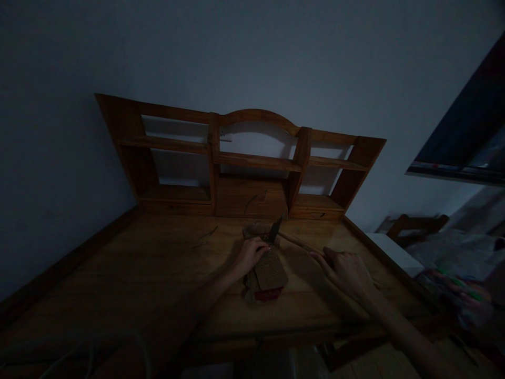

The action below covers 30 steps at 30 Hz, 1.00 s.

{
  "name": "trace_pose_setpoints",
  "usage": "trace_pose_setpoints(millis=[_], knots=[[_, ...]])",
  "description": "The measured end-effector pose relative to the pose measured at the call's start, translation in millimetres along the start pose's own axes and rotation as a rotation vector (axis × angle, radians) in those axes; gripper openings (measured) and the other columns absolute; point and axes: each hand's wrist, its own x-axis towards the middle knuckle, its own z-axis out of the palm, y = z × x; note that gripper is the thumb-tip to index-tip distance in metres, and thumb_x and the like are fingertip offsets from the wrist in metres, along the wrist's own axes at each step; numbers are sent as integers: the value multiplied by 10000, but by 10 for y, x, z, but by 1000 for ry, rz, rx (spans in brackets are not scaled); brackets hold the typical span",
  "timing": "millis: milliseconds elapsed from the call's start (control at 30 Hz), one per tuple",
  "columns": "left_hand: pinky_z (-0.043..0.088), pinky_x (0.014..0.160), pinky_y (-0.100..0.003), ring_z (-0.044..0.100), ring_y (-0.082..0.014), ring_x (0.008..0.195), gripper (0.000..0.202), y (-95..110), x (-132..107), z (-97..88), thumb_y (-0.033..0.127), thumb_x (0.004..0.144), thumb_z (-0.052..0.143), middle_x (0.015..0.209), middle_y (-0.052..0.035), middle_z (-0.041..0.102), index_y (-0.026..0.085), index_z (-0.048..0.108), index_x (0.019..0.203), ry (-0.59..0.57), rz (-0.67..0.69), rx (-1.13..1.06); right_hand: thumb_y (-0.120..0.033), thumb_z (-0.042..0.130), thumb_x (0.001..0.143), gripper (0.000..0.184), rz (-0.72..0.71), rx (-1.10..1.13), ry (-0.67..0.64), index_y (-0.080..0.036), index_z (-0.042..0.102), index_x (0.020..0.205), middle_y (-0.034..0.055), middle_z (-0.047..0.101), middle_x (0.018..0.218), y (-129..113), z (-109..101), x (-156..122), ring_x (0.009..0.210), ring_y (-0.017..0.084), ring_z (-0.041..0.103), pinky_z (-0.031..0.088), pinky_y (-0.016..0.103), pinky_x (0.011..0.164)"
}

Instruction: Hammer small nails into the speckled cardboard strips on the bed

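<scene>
A hammer (300,242) with a long wooden handle and a dark, wedge-shaped head is in my right hand (349,271), fingers wrapped round the handle. The head is over the far end of a brown, rough-looking block (270,271) with a red patch on its near side. My left hand (250,252) rests on top of that block, thumb and fingers pinched close to the hammer head. Whatever small thing the pinch holds is too dark to make out. Two thin, nail-like pieces (213,230) lie on the wooden desk (158,273) to the left.
Behind the desktop stands a wooden shelf unit (256,160) against the pale wall. Raised wooden edges run along both sides of the desk. At the right are a white surface (394,252), a wooden chair back (418,223) and plastic bags (457,289). The room is dim.
</scene>
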Motion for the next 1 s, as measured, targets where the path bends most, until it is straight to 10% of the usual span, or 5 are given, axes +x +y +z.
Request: trace_pose_setpoints(millis=[1000], knots=[[423,705,-225,588,-139,769,181,36,16,-41,281,836,574,812,-32,655,179,723,825,-40,-28,-2,-554,254,916,504,4,14,-42,-226,602,755,80,695,617,-39,-33,35,599,252,670,310,304,528]])
